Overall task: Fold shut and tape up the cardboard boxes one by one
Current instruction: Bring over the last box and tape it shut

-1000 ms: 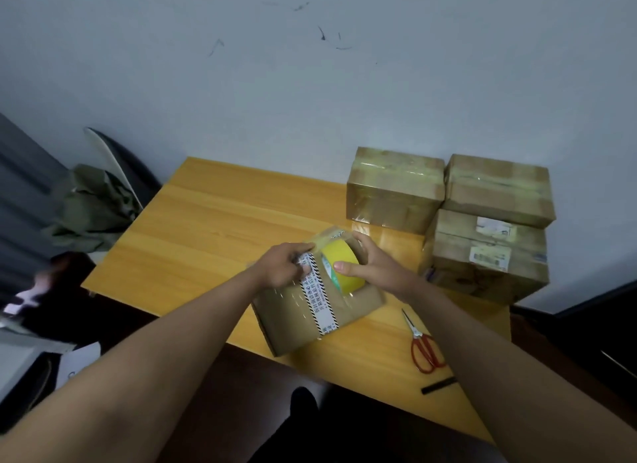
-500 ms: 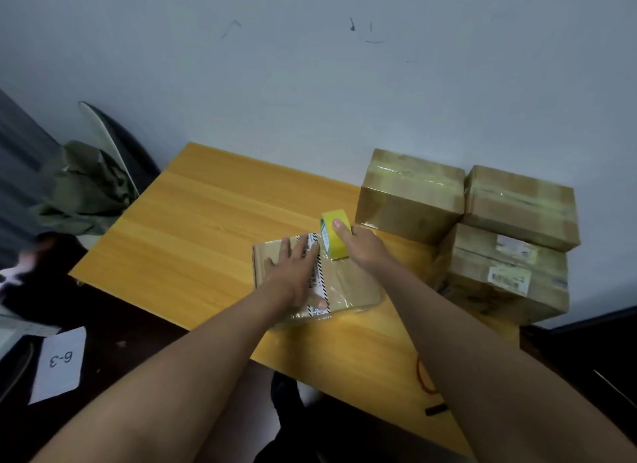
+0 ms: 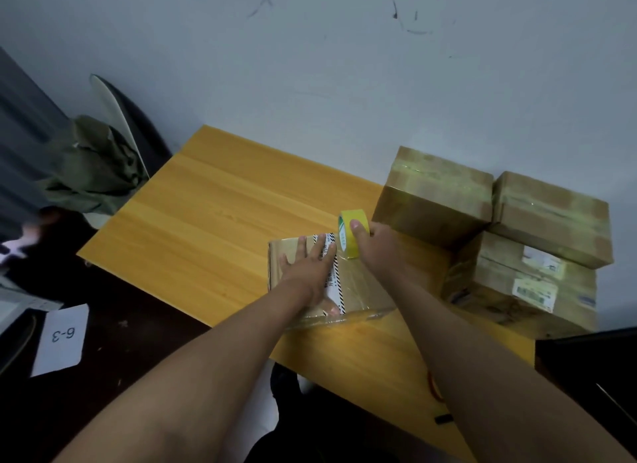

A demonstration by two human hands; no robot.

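Observation:
A small cardboard box (image 3: 365,290) with a striped white label lies flat on the wooden table (image 3: 213,221). My left hand (image 3: 310,266) presses flat on its top with straight fingers, over the label. My right hand (image 3: 375,249) grips a yellow tape roll (image 3: 351,231) at the box's far edge. Clear tape runs across the box top from the roll toward me.
Three taped cardboard boxes (image 3: 434,193) are stacked at the table's back right against the wall. Red scissors (image 3: 433,386) peek out beside my right forearm near the front edge. A chair with green cloth (image 3: 93,166) stands left; a paper marked 6-3 (image 3: 62,338) lies on the floor.
The box went from tilted to flat on the table. My left hand moved from pinching the tape end to pressing flat on top. My right hand carried the roll to the far edge.

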